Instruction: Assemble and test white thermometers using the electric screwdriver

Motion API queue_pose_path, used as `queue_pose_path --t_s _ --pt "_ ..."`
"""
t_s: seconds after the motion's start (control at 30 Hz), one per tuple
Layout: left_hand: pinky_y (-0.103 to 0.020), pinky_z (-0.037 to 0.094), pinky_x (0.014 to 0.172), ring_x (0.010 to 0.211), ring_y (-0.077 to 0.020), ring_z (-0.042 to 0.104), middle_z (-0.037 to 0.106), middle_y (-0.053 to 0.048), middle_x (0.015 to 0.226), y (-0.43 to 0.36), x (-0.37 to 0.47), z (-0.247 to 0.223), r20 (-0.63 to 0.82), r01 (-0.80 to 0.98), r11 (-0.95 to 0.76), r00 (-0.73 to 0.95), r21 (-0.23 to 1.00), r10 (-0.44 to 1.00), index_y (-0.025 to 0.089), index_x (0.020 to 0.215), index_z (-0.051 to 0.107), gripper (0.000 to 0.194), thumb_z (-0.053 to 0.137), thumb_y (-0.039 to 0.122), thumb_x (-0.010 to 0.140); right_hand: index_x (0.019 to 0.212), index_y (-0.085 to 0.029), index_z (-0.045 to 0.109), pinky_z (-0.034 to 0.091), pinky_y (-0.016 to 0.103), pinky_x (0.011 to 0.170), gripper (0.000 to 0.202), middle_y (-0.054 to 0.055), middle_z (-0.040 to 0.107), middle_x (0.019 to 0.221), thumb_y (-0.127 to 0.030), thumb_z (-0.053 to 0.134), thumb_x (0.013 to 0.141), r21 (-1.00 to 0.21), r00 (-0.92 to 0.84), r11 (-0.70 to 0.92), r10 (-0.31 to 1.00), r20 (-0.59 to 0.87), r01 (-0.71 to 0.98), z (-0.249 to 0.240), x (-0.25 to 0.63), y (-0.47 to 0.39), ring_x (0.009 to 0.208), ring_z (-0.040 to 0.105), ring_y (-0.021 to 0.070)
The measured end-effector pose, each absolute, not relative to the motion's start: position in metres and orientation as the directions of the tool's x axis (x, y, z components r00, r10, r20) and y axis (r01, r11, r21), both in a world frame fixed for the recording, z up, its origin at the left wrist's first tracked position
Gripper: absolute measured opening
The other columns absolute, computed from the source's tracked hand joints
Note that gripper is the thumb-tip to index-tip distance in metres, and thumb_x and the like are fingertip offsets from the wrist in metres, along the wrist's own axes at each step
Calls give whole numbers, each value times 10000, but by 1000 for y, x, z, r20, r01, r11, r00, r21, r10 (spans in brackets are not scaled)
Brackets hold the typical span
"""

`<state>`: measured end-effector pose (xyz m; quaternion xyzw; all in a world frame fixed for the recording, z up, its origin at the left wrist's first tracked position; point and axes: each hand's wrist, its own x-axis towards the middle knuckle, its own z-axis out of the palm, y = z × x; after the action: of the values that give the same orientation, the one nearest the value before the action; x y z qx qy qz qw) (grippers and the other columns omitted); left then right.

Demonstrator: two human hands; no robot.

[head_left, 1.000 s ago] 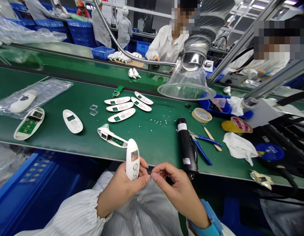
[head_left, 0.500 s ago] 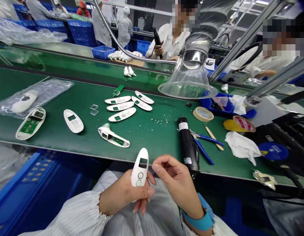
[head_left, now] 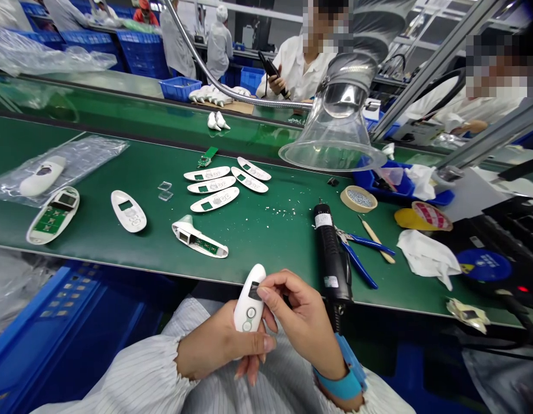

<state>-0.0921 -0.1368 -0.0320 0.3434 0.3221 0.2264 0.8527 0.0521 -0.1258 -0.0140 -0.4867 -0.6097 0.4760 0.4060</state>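
My left hand (head_left: 225,339) is wrapped round a white thermometer (head_left: 249,307), held upright over my lap at the bench edge, its two round buttons facing me. At its dark display window, the thumb and forefinger of my right hand (head_left: 298,307) are pinched together; whatever they hold, if anything, is too small to make out. Beyond my hands lies an open thermometer half (head_left: 200,238) with a green circuit board inside. Farther left are a bare white cover (head_left: 129,211) and another open half with a board (head_left: 53,217).
Several white covers (head_left: 214,199) and two clear window pieces (head_left: 165,191) lie mid-bench. On the right are a black electric screwdriver (head_left: 333,253), blue-handled cutters (head_left: 359,261) and a tape roll (head_left: 358,199). A clear extraction hood (head_left: 333,152) hangs above. Across the line, a person holds a dark tool.
My right hand has moved left, bringing its pinched fingertips from beside the thermometer onto its display window. The thermometer has shifted slightly right and down in my left hand.
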Motion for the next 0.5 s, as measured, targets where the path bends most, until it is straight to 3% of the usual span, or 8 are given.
queue_pose_path --t_s 0.5 --pt "-124 340 324 373 -64 500 496 40 465 -138 -91 -31 -411 -154 669 683 727 604 113 658 485 265 681 291 661 776 -157 594 384 190 538 100 -6 510 677 -204 520 824 -929 -158 178 979 133 325 -11 51 -127 584 470 70"
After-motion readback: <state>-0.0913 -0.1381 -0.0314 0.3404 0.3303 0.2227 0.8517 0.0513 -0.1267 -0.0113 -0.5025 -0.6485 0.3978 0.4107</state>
